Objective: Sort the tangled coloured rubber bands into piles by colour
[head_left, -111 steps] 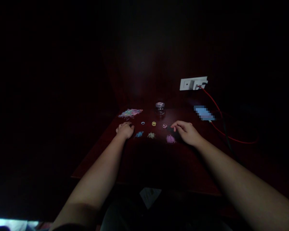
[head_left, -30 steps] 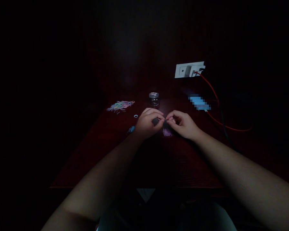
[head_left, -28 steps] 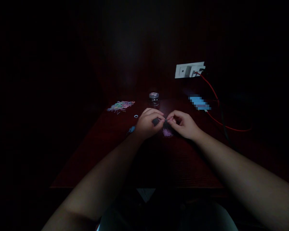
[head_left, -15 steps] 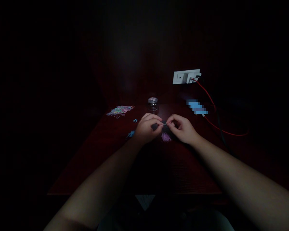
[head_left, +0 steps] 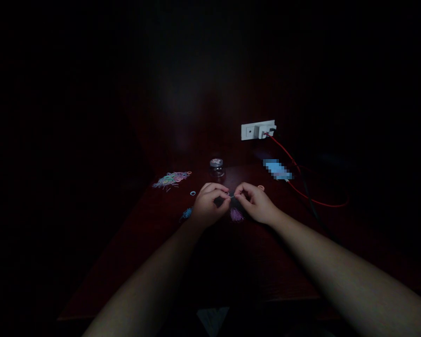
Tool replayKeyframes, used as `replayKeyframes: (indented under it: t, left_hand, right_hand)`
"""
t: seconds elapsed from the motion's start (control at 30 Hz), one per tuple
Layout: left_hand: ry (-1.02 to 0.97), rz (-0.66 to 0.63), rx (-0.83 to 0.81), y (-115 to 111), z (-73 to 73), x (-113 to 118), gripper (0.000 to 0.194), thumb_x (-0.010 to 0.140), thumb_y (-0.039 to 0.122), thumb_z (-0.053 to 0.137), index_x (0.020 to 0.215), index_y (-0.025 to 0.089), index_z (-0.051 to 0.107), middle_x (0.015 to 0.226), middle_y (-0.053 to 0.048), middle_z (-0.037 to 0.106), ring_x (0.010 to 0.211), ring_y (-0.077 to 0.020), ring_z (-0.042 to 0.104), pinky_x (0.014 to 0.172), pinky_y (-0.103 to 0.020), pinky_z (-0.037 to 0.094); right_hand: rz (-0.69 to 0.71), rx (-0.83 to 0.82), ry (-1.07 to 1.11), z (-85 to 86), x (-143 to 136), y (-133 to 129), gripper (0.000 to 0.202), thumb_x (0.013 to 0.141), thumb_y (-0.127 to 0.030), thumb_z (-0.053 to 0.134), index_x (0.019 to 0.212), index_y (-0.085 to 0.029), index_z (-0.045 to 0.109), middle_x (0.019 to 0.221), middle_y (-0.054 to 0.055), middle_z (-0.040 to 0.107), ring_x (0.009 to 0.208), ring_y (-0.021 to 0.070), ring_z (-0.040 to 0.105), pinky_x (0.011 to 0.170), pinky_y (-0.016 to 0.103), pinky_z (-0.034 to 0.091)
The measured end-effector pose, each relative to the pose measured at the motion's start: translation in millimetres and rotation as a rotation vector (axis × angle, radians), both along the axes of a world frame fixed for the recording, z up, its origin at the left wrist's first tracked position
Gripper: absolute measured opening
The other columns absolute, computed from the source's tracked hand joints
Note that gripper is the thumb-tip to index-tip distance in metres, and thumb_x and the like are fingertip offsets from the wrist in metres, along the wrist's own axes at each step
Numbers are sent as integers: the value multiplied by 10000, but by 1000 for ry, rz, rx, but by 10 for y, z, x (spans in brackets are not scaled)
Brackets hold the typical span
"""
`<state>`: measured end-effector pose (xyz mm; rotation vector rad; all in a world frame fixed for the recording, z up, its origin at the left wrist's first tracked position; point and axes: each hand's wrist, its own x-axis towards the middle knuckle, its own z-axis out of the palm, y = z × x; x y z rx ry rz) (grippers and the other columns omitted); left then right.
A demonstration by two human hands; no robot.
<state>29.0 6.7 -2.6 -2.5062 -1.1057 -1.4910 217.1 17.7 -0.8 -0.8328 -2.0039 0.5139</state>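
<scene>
Both hands meet above the dark red table (head_left: 154, 252), pinching a small pale band (head_left: 232, 196) stretched between their fingertips. My left hand (head_left: 211, 204) grips its left end, and my right hand (head_left: 254, 202) its right end. Below the fingertips lies a small pile of purple bands (head_left: 236, 215). A blue pile (head_left: 186, 214) sits beside my left wrist, partly hidden by it. One light blue ring (head_left: 192, 193) lies just left of my left hand. An orange ring (head_left: 261, 187) shows behind my right hand.
A mixed pile of coloured bands (head_left: 171, 179) lies at the back left. The clear lidded jar (head_left: 216, 167) stands behind my hands. At the right, a red cable (head_left: 303, 191) runs from a wall socket (head_left: 250, 131) to a blurred blue device (head_left: 277, 169).
The whole view has shifted, so the scene sits lower and slightly left. The orange ring now shows behind my right hand. Both hands still pinch the band.
</scene>
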Motion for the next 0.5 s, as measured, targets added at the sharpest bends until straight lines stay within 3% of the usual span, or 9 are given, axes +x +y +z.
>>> replayKeyframes:
  t: [0.33, 0.5]
  left_hand:
    - [-32, 28, -39, -44, 35, 46, 30, 789, 199, 639, 795, 202, 668, 935, -59, 681, 920, -191, 619, 851, -374, 488]
    - [-59, 26, -38, -46, 33, 37, 32, 780, 187, 634, 760, 204, 651, 922, -59, 673, 908, -198, 617, 828, -371, 498]
  right_hand:
    - [111, -140, 92, -47, -42, -11, 102, 863, -257, 513, 824, -166, 536, 660, -33, 451, 572, 95, 395, 534, 220, 322]
    - [100, -190, 104, -56, -53, -21, 83, 856, -251, 524, 818, -177, 521, 641, -40, 434, 550, 93, 372, 512, 220, 301]
